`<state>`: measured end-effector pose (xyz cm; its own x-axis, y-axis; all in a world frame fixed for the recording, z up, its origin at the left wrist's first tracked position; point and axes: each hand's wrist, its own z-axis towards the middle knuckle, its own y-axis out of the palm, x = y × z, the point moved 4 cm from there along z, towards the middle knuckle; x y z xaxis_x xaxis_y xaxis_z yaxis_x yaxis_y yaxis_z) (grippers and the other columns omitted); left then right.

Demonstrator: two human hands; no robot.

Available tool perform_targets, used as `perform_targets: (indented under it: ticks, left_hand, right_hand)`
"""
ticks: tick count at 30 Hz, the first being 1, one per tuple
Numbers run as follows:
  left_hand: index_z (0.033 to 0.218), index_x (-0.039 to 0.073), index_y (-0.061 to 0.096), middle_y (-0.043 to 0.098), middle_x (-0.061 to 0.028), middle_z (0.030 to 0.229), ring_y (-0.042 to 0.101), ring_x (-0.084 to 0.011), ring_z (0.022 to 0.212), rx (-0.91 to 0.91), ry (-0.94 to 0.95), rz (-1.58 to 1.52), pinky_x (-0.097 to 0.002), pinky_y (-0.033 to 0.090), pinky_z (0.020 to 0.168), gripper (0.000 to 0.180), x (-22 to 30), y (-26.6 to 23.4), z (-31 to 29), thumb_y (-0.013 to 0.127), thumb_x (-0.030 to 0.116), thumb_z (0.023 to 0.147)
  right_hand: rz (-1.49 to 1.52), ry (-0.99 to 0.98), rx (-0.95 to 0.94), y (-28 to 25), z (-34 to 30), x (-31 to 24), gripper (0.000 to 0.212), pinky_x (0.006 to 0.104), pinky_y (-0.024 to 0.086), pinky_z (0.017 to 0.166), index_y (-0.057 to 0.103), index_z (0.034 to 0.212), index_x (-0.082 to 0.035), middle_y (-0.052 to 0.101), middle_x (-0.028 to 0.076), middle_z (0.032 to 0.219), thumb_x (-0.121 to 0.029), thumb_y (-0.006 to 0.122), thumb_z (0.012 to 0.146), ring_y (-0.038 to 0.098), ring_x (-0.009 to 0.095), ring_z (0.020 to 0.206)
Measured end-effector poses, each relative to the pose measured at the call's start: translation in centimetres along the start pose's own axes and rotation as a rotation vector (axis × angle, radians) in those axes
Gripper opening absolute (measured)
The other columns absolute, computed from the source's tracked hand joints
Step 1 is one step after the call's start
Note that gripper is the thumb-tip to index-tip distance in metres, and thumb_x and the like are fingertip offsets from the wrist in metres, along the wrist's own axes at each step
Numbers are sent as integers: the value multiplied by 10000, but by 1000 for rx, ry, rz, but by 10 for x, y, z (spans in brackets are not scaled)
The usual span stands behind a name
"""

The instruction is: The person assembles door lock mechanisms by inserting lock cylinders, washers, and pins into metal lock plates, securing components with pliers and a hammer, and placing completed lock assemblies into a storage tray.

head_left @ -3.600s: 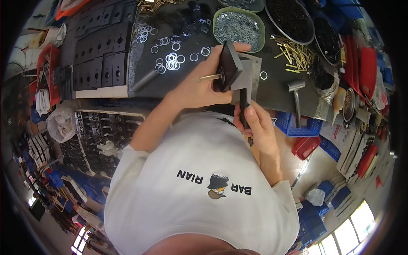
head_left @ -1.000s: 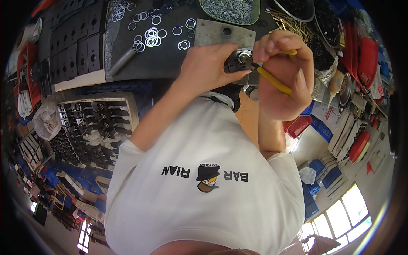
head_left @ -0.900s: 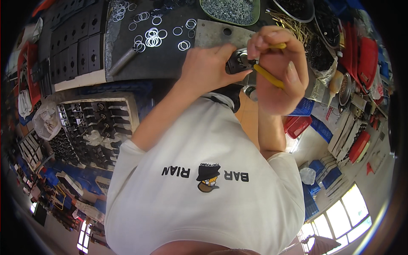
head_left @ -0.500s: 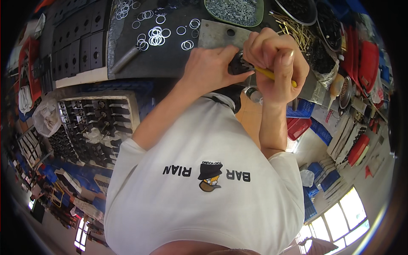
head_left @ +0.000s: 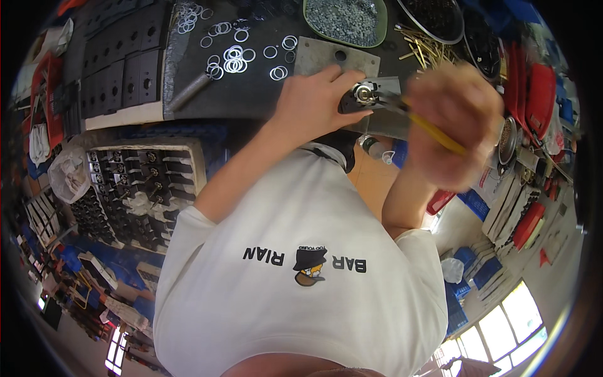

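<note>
My left hand [head_left: 317, 100] grips a dark metal block [head_left: 349, 102] with thumb and fingers, at the plate on the bench edge. A round silver and brass-coloured fitting [head_left: 364, 94] shows in the block's end. My right hand [head_left: 455, 125], smeared by motion, is closed around a yellow-handled tool [head_left: 436, 133] that looks like pliers. Its grey tip [head_left: 394, 102] points at the block, just right of the fitting; whether they touch I cannot tell. Beneath the left fingers lies a flat metal plate [head_left: 314, 56] with holes.
Silver rings [head_left: 235, 61] lie scattered on the dark bench beside a metal rod [head_left: 188, 92]. A green tray [head_left: 345, 25] of small metal parts stands at the back, with brass-coloured pins [head_left: 421, 50] to its right. Black plates [head_left: 125, 81] fill the left. A crate of assembled blocks [head_left: 144, 169] sits lower left.
My right hand has swung right and toward me with the yellow-handled tool, away from the block. The fitting in the block now shows. My left hand stays in place.
</note>
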<state>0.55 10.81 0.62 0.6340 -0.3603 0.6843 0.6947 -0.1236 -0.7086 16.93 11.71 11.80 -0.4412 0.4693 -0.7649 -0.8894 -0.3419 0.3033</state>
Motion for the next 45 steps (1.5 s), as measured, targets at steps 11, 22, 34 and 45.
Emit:
perform_targets:
  ticks: [11,22,34,45]
  left_hand:
    - [1462,102,452,628,4,942,513,-48,591,-45,-232,-1661,-233,419,508,551,-4,-49,-18,751,158,1003]
    - [1130,78,632,526,36,800,426,-56,603,185,-262,-1623,-263,323,504,513,8,-84,-22,628,588,1074]
    - [1177,106,660,545,82,838,492,-17,696,444,-321,-1388,-221,402,558,486,-4,-85,-29,659,573,1046]
    - [1117,45,758,766,-41,937,697,-109,813,966,-681,-222,-320,596,770,335,-68,-205,-207,916,179,854]
  right_hand:
    - [-275,953,-173,39,-77,41,470,255,483,782,625,1359,11,689,50,1103,8,782,916,614,102,921]
    - [-610,691,-697,-5,-44,32,551,283,497,747,546,1513,86,703,125,1215,-169,706,1052,592,146,817]
    - [-635,754,-433,63,-53,27,353,273,295,647,642,1014,32,514,-26,782,-277,814,1004,393,83,737]
    - [-345,494,-60,-57,-39,36,254,292,424,636,604,1069,-45,555,49,968,-285,679,1108,502,141,744]
